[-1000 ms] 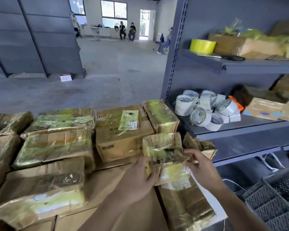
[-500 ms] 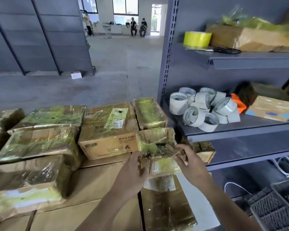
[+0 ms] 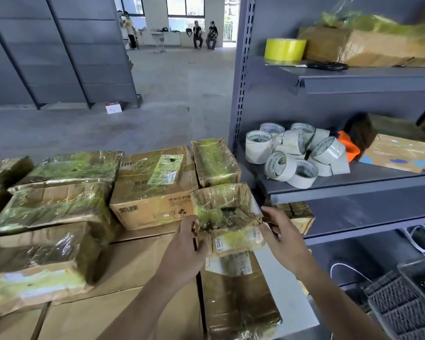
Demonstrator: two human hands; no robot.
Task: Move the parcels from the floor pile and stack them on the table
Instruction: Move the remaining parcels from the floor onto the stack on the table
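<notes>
while both hands grip it, the small parcel (image 3: 227,224) sits between them above the far end of a long parcel (image 3: 238,305) that lies on the cardboard-covered table (image 3: 138,266); whether it rests there i cannot tell. the left hand (image 3: 183,251) curls fingers and thumb round its left edge, and the right hand (image 3: 286,239) pinches its torn right edge. just behind stand a labelled carton (image 3: 152,192) and a taped box (image 3: 215,160). farther right, white tape rolls (image 3: 295,153) heap on a grey shelf (image 3: 368,177), with a yellow roll (image 3: 285,49) one shelf above.
</notes>
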